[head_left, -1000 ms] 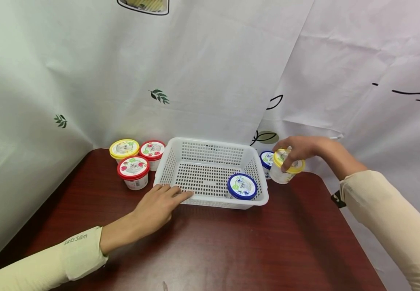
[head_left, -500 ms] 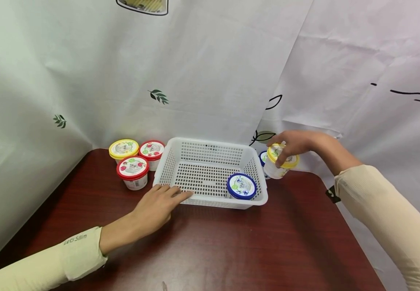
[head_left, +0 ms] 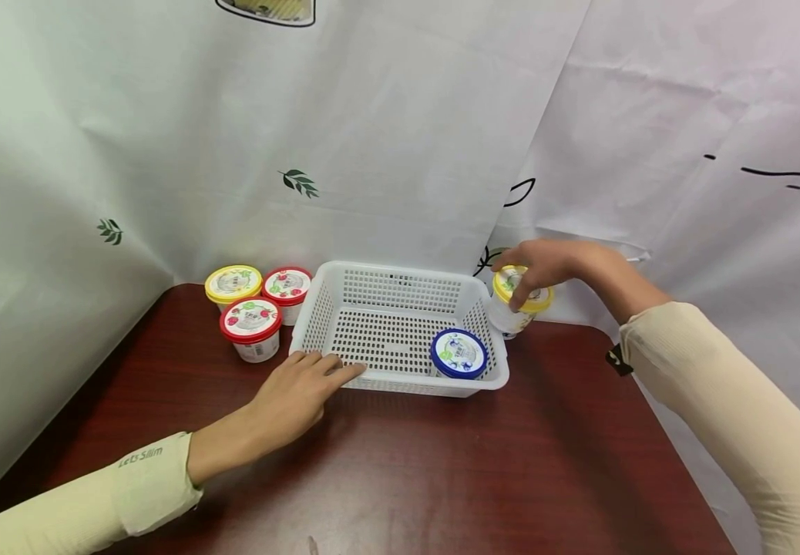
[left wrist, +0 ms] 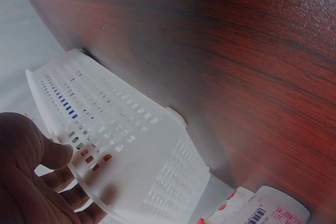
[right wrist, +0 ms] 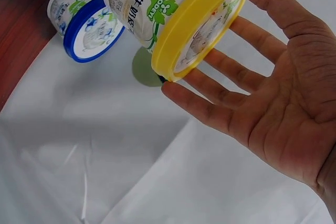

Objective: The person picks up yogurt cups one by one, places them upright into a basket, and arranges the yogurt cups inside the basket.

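Note:
My right hand (head_left: 546, 264) holds a yellow-lidded tub (head_left: 507, 314) by its lid, thumb on one side and fingers on the other. The tub (right wrist: 152, 3) is tilted in the right wrist view, just right of the basket. A blue-lidded tub (right wrist: 94, 30) stands behind it, almost hidden in the head view. My left hand (head_left: 299, 393) grips the front left corner of the white perforated basket (head_left: 414, 383); in the left wrist view the thumb and fingers (left wrist: 58, 156) meet its rim. Inside the basket's front right corner sits another blue-lidded tub (head_left: 458, 353).
Left of the basket stand a yellow-lidded tub (head_left: 233, 284) and two red-lidded tubs, one at the front (head_left: 250, 322) and one behind (head_left: 287, 285). The dark red wooden table (head_left: 407, 478) meets white patterned cloth (head_left: 386, 154) at the back and sides.
My right hand has moved left and slightly up with the yellow-lidded tub, closer to the basket, covering more of the blue-lidded tub behind. The left hand stays on the basket.

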A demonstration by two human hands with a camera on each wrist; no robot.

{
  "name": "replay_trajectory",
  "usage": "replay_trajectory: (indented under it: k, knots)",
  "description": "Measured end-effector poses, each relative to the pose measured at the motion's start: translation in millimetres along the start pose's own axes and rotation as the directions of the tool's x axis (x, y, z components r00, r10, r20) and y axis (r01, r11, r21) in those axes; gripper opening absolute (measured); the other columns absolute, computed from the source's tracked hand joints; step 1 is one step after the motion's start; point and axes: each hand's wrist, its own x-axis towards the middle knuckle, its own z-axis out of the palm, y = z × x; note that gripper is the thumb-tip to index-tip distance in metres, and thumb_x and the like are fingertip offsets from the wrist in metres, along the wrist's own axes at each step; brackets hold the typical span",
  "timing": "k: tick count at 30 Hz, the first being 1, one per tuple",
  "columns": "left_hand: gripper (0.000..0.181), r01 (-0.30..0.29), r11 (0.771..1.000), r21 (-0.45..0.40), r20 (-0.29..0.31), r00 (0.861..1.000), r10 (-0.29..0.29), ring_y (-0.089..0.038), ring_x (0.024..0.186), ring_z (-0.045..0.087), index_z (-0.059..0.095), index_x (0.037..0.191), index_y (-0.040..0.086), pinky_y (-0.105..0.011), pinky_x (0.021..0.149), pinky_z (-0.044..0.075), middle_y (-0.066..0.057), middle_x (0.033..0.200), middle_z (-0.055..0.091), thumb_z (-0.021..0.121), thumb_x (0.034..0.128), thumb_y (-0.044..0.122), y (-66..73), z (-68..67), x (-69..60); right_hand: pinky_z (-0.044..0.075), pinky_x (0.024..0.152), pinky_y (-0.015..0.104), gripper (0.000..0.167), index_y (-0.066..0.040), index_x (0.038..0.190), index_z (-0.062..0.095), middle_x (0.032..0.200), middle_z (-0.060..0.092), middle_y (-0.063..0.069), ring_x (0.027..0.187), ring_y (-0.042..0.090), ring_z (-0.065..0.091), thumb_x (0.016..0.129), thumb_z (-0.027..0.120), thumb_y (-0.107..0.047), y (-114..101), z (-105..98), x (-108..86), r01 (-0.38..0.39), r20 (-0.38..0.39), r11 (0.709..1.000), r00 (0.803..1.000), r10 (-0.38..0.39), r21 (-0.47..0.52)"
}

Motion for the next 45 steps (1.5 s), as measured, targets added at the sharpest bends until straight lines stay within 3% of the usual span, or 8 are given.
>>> replay_trajectory:
  k: [7, 20, 45]
  knots:
    - [0.068, -0.001, 1.000, -0.005, 0.006, 1.000, 0.001, -0.031, 0.099, 0.072, 0.076, 0.142, 0.021, -0.047, 0.092, 0.060, -0.005, 0.116, 0.078, 0.083, 0.0803, -0.005, 0.4, -1.1, 0.3, 0.054, 0.115, 0.062, 0.079, -0.016, 0.158, 0.066, 0.167, 0.057, 0.024, 0.142, 0.042, 0.061, 0.086, 0.095, -0.032, -10.9, -5.6, 5.4, -0.034, -0.025, 0.999, 0.999, 0.034, -0.004]
    - [0.068, 0.003, 1.000, -0.007, 0.015, 1.000, -0.003, -0.031, 0.100, 0.072, 0.075, 0.143, 0.022, -0.047, 0.093, 0.060, -0.005, 0.116, 0.078, 0.084, 0.0806, -0.004, 0.8, -1.6, 0.7, 0.050, 0.120, 0.064, 0.080, -0.016, 0.161, 0.063, 0.164, 0.059, 0.023, 0.146, 0.042, 0.055, 0.088, 0.091, -0.032, -30.8, -10.6, 14.8, -0.008, -0.058, 1.000, 0.998, 0.007, -0.011]
    - [0.068, 0.009, 1.000, 0.001, 0.008, 1.000, -0.009, -0.031, 0.100, 0.072, 0.076, 0.142, 0.021, -0.047, 0.092, 0.060, -0.005, 0.115, 0.078, 0.082, 0.0803, -0.006, 1.1, -1.3, -0.5, 0.053, 0.120, 0.059, 0.083, -0.015, 0.164, 0.060, 0.168, 0.055, 0.023, 0.148, 0.042, 0.057, 0.088, 0.091, -0.031, -41.6, 13.1, 49.5, -0.011, -0.092, 1.000, 0.996, 0.012, 0.013]
